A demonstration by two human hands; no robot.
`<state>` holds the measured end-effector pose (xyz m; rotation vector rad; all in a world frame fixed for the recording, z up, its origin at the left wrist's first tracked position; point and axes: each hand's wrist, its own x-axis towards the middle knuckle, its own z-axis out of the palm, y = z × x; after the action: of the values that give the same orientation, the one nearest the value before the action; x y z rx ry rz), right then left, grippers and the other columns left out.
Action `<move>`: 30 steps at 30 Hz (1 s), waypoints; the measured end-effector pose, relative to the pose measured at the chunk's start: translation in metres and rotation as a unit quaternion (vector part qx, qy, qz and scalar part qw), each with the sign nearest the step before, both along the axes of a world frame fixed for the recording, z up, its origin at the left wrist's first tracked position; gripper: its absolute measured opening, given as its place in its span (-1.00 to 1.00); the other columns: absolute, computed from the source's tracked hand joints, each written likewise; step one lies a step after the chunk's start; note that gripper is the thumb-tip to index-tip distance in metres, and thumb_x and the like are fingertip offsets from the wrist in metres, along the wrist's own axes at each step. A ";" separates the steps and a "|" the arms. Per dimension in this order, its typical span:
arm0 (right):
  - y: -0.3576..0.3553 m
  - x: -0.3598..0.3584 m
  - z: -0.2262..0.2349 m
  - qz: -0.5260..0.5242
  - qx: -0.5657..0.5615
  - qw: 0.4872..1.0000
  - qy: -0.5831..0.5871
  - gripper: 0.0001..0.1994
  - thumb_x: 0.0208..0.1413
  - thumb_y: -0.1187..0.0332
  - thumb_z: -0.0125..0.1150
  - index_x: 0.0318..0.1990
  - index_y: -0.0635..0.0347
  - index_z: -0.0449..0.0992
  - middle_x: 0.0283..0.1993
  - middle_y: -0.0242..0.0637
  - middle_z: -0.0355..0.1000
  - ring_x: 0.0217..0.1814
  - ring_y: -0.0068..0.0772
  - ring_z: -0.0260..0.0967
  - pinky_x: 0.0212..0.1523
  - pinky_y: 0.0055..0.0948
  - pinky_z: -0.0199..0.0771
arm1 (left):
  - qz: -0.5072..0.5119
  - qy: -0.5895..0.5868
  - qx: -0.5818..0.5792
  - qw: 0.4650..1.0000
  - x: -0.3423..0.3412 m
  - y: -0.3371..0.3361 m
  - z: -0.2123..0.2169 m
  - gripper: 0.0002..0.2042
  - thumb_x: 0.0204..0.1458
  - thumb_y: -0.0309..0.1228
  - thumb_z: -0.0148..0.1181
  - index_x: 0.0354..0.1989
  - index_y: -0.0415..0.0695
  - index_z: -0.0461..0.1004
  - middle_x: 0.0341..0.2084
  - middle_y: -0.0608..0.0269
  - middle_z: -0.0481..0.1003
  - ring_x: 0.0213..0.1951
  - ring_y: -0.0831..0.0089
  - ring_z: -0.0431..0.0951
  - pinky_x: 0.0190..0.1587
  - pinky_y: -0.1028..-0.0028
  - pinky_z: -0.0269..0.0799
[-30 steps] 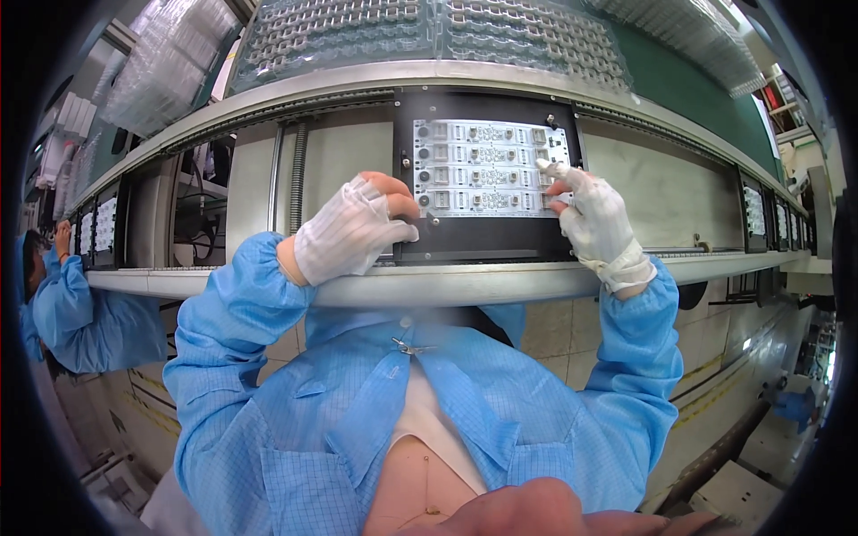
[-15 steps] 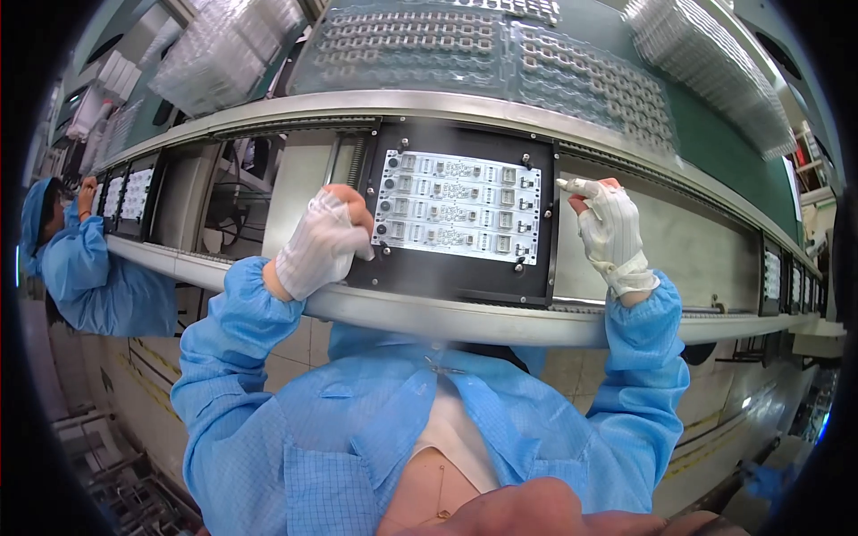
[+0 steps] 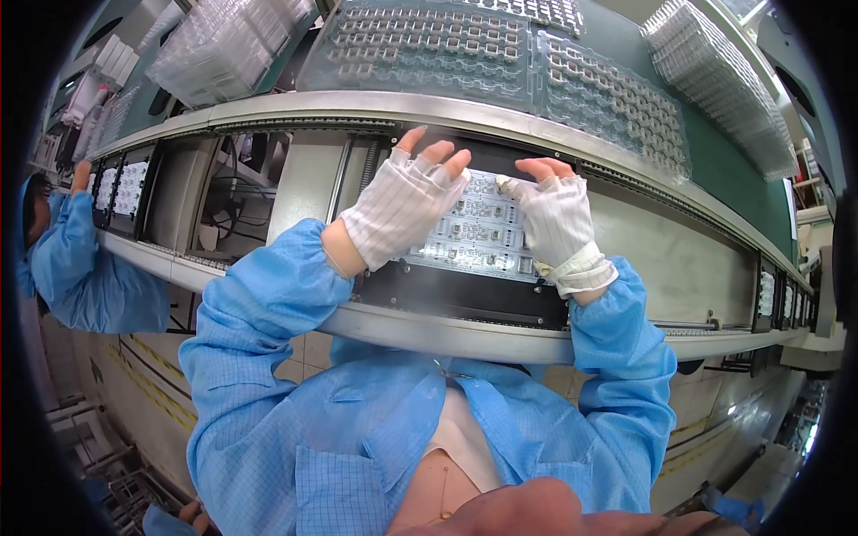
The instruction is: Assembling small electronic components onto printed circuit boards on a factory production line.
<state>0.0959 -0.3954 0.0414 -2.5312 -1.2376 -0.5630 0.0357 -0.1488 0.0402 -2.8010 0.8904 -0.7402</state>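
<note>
A white circuit board panel [image 3: 475,234] with rows of small components lies in a black fixture [image 3: 438,290] on the conveyor in front of me. My left hand [image 3: 407,205], in a white striped glove with bare fingertips, reaches over the panel's left side. Its fingers are stretched toward the far edge, with nothing seen in them. My right hand [image 3: 552,210], gloved alike, is over the panel's right side. Its fingers point left at the far right corner, thumb apart from the bare fingertips. Both hands hide parts of the panel; I cannot tell whether they press on it.
Clear plastic trays of small metal parts [image 3: 429,45] lie on the green bench beyond the rail [image 3: 500,114]. Stacked clear trays [image 3: 219,54] stand far left, another stack [image 3: 719,89] far right. A co-worker in blue [image 3: 89,268] is at the left, beside more panels [image 3: 130,188].
My left hand has moved right and away from me, over the panel, and its fingers have straightened. My right hand has shifted left from beside the fixture onto the panel's right side.
</note>
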 end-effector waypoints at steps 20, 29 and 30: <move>-0.013 -0.026 -0.001 -0.015 -0.089 0.995 -0.045 -0.62 -0.03 0.49 0.22 0.01 0.09 0.59 0.03 -0.23 0.47 0.18 -0.05 0.35 0.16 -0.14 0.38 | -0.061 0.034 -0.091 0.993 -0.009 -0.003 0.009 -0.75 -0.04 -0.40 0.22 -0.13 0.05 0.59 0.05 0.23 0.48 0.11 0.22 0.47 0.35 -0.25 0.07; -0.030 -0.037 0.010 -0.005 -0.037 0.999 0.010 -0.54 -0.10 0.51 0.19 0.05 0.03 0.59 0.09 -0.28 0.43 0.18 -0.10 0.34 0.18 -0.12 0.35 | -0.073 0.034 -0.023 0.997 -0.024 -0.016 0.005 -0.76 -0.04 -0.40 0.22 -0.15 -0.01 0.58 0.03 0.18 0.49 0.10 0.25 0.47 0.36 -0.28 0.06; -0.030 -0.040 0.007 0.009 -0.050 0.999 0.016 -0.54 -0.10 0.52 0.20 0.06 0.04 0.59 0.08 -0.27 0.43 0.19 -0.09 0.34 0.18 -0.11 0.35 | -0.069 0.030 -0.021 0.997 -0.024 -0.017 0.006 -0.77 -0.05 -0.40 0.22 -0.17 -0.02 0.58 0.03 0.18 0.48 0.11 0.25 0.46 0.37 -0.28 0.05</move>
<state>0.0562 -0.4258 0.0482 -2.5963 -1.3066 -0.4647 0.0119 -0.1660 0.0463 -2.8353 1.1009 -0.7037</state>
